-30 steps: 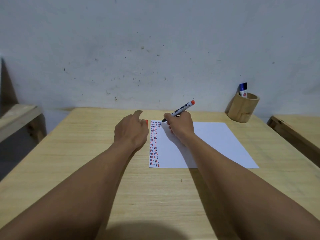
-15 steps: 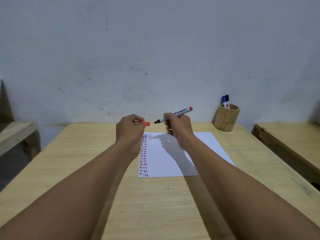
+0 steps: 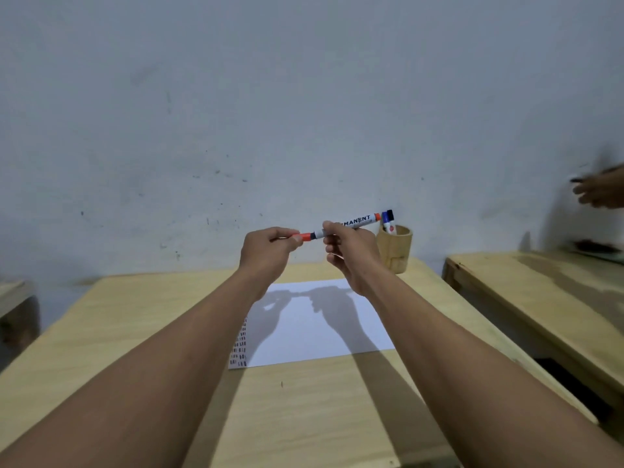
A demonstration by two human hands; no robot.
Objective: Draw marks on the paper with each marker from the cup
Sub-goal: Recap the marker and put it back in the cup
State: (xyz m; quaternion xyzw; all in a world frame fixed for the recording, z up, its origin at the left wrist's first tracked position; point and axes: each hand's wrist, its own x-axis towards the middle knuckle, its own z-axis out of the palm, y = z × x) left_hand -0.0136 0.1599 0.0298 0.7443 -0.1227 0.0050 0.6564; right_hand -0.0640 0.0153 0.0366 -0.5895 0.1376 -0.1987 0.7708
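Observation:
Both my hands are raised above the white paper (image 3: 324,324). My right hand (image 3: 351,255) grips the barrel of a red permanent marker (image 3: 358,221), held nearly level. My left hand (image 3: 268,253) pinches the marker's red cap (image 3: 305,236), which sits on the marker's tip end. The paper lies on the wooden table (image 3: 141,332) and has a column of short red and dark marks (image 3: 240,346) along its left edge. A wooden cup (image 3: 395,249) stands at the back right, with a blue marker (image 3: 386,221) and a black one (image 3: 390,220) in it.
A grey-white wall (image 3: 304,113) rises right behind the table. A second wooden table (image 3: 540,298) stands to the right across a narrow gap. Another person's hand (image 3: 601,190) shows at the right edge. A low bench end (image 3: 13,298) is at far left.
My hands rose off the paper and came together. The marker's tip, bare before, now sits inside the red cap held by my left hand. The view tilted upward.

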